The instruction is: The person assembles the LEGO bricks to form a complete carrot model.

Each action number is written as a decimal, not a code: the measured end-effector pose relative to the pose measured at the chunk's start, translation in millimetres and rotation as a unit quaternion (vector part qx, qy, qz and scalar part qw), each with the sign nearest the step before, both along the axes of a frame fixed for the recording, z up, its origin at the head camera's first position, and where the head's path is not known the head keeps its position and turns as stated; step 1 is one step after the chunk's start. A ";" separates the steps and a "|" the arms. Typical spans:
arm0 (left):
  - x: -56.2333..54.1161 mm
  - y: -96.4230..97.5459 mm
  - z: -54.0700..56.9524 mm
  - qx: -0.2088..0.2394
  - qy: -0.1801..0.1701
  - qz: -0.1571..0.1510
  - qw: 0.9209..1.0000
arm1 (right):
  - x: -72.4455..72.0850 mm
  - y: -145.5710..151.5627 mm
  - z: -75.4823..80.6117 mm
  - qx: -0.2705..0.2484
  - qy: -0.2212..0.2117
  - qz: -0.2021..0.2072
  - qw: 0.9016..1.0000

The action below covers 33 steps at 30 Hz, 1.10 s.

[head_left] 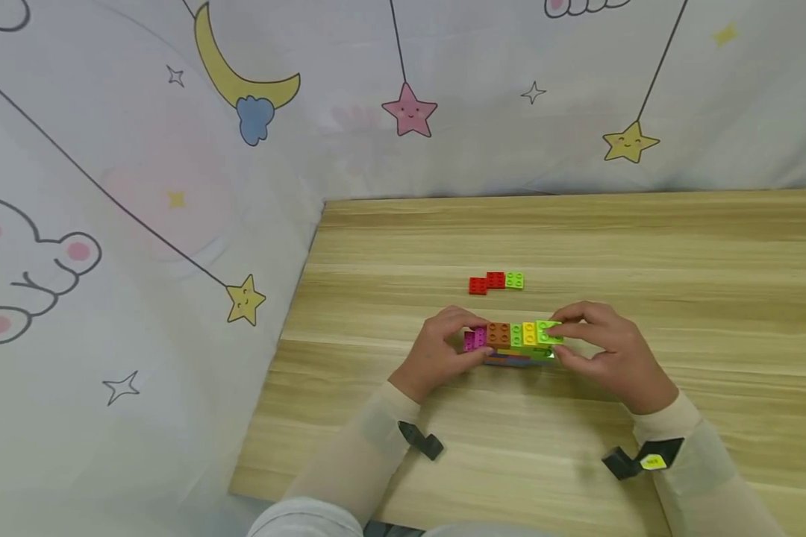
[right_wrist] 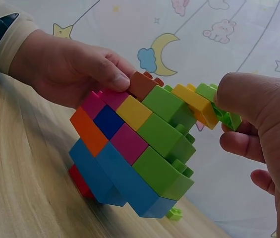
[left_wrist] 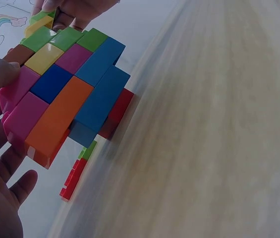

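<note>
A wall of toy building bricks (right_wrist: 115, 141), in red, blue, orange, pink, yellow, green and brown, stands on the table between the hands. The left hand (head_left: 439, 347) grips its left end, with the thumb on the near face by a pink brick (left_wrist: 28, 116) and a brown brick (right_wrist: 143, 85). At the top right, the right hand (head_left: 607, 347) pinches a light green brick (right_wrist: 227, 118) between thumb and fingers. Beside that brick is a yellow brick (right_wrist: 199, 105), jutting out past the wall's upper corner. Whether these two are pressed down fully, I cannot tell.
Two red bricks (head_left: 495, 280) and a green brick (head_left: 514, 280) lie in a row behind the wall on the wooden table (head_left: 389, 246). A white printed cloth (head_left: 470, 156) hangs along the table's back and left edges.
</note>
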State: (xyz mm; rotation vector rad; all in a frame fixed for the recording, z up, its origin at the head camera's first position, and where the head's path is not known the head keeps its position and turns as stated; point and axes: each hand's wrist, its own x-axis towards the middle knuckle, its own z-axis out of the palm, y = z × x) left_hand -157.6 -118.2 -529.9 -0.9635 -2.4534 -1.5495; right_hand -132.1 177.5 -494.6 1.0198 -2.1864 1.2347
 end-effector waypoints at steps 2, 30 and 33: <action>-0.4 -0.3 -0.5 0.000 0.004 0.000 1.000 | 0.5 -0.6 -1.1 -0.006 -0.006 0.001 1.000; -75.2 -15.0 -16.4 -0.052 -0.106 0.106 0.987 | 6.6 3.3 -11.3 0.017 -0.095 -0.052 0.994; -85.7 -11.4 -17.3 -0.083 -0.117 0.106 0.984 | 5.2 3.9 -11.7 0.020 -0.097 -0.048 0.994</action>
